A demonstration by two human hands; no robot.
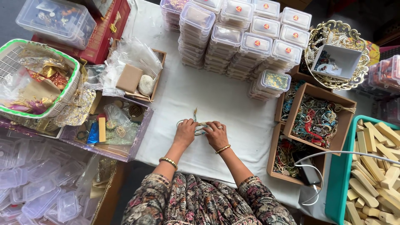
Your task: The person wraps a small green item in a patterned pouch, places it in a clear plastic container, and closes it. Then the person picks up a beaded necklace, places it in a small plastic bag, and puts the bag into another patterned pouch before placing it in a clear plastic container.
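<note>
I see one beaded cord [199,124] lying on the table [233,104] near its front edge, pinched between my left hand [184,132] and right hand [216,134], both together. Three cardboard boxes [318,118] of jewellery line the right edge.

The tablecloth [216,100] is matt white cloth. At one o'clock, stacked boxes [241,37] are clear glossy plastic; at four o'clock, sticks [375,166] are pale raw wood.

On the surface [225,104], a beaded cord [196,125] lies at centre under both hands. Stacked lidded boxes [241,37] sit at twelve o'clock, cardboard trays of jewellery [316,121] at three, a basket [37,79] at ten.
</note>
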